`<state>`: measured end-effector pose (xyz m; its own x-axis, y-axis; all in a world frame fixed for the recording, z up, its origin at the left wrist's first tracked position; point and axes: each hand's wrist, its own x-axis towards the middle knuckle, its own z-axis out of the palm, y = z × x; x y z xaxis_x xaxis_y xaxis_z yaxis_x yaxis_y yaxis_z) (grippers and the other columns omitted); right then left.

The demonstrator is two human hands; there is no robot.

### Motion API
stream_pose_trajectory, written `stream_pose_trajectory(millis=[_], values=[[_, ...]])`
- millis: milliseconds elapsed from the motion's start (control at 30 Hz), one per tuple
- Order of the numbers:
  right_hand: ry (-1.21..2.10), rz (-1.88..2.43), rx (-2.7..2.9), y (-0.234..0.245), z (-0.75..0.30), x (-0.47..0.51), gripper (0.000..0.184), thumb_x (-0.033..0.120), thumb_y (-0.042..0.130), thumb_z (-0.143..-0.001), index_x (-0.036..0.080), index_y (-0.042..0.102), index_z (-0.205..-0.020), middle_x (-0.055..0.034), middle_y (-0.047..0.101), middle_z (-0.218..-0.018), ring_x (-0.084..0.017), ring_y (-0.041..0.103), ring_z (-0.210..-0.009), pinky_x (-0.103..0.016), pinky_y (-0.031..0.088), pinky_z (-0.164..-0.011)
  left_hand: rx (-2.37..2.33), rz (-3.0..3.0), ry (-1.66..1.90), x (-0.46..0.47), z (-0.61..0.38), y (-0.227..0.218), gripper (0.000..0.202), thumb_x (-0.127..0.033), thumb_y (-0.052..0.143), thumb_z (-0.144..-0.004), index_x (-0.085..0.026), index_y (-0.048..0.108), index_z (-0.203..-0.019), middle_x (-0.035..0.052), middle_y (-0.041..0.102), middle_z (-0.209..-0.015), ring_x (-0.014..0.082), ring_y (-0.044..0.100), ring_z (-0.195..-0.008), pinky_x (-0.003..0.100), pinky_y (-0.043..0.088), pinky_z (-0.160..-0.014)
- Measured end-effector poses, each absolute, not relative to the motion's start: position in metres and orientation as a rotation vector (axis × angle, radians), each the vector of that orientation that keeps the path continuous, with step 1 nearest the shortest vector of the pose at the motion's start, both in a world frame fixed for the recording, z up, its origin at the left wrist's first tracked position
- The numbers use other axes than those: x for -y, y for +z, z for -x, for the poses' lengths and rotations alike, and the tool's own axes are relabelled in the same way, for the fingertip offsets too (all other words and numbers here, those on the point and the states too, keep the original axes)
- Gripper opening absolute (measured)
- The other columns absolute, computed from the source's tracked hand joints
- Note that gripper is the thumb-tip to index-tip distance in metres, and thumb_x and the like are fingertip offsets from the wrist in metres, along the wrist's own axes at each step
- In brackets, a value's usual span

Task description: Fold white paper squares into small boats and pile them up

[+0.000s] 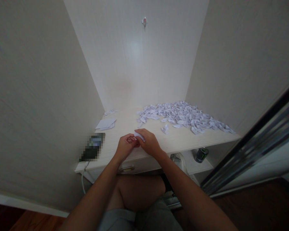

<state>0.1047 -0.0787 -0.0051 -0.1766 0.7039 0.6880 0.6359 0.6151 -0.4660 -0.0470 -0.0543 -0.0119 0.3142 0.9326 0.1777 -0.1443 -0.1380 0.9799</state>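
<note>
Both my hands meet above the front of the white desk. Between them is a small piece of white paper. My left hand is closed, with its fingertips pinched at the paper's left end. My right hand grips the same piece, thumb in front and fingers behind. Part of the paper is hidden by the fingers. Behind my right hand, a large pile of folded white paper pieces spreads along the back right. One loose folded piece lies just in front of the pile.
At the left lies a stack of white paper sheets, with thin paper scraps behind it. A blurred-out device with a white cable rests at the left edge. A dark can stands on the shelf below. Walls enclose the desk.
</note>
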Motion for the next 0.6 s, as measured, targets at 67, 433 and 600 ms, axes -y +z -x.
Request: stream_pose_trajectory(millis=[67,433,600], values=[[0.084,1.076,1.882,-0.0053,-0.1052,0.0778,0.034,0.021,0.054,-0.093,0.016,0.06,-0.127,-0.012,0.068,-0.114,-0.023,0.062,-0.107,-0.038,0.049,-0.097,-0.794,-1.4,1.107,0.0532,0.0475,-0.0128,0.02,-0.023,0.079,-0.062,-0.017,0.065,-0.075,-0.0037,0.063,-0.06,0.0159,0.065,-0.058,0.029,0.058,-0.059],[-0.079,1.126,1.91,-0.0085,-0.1065,0.078,0.026,0.019,0.061,-0.09,0.018,0.066,-0.116,-0.0121,0.067,-0.117,-0.024,0.062,-0.107,-0.039,0.05,-0.092,-0.83,-1.443,1.097,0.0536,0.0468,-0.0111,0.021,-0.02,0.078,-0.059,-0.016,0.065,-0.076,-0.0022,0.065,-0.062,0.0156,0.065,-0.056,0.028,0.058,-0.058],[-0.194,1.165,1.919,-0.0081,-0.1066,0.0804,0.021,0.019,0.064,-0.089,0.021,0.069,-0.11,-0.011,0.068,-0.117,-0.026,0.06,-0.107,-0.041,0.048,-0.093,-0.836,-1.426,1.101,0.0548,0.0468,-0.0103,0.023,-0.022,0.078,-0.059,-0.016,0.065,-0.077,-0.0025,0.065,-0.06,0.0165,0.066,-0.057,0.031,0.059,-0.06]])
